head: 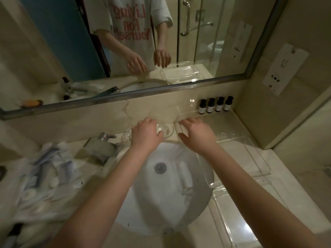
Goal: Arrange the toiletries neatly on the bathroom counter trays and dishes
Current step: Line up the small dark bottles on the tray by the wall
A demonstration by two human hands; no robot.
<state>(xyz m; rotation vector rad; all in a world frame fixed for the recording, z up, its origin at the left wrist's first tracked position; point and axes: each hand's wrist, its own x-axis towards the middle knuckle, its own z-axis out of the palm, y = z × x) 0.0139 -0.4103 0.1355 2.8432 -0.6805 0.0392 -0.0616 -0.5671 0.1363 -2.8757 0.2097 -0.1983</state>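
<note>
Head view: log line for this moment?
left hand: touches glass dish | right hand: open beside it | bottles: four, back right | toiletries: piled, far left

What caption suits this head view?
Over the sink, left hand on a clear dish, right hand open beside it; four bottles line the wall, toiletries heaped at left.

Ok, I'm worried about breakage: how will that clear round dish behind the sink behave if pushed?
The clear round dish looks rigid and likely brittle, so a knock on the beige stone counter might chip it. Its glossy surface would probably slide. Sitting beside the white sink, under the left hand, it could slip in.
</note>
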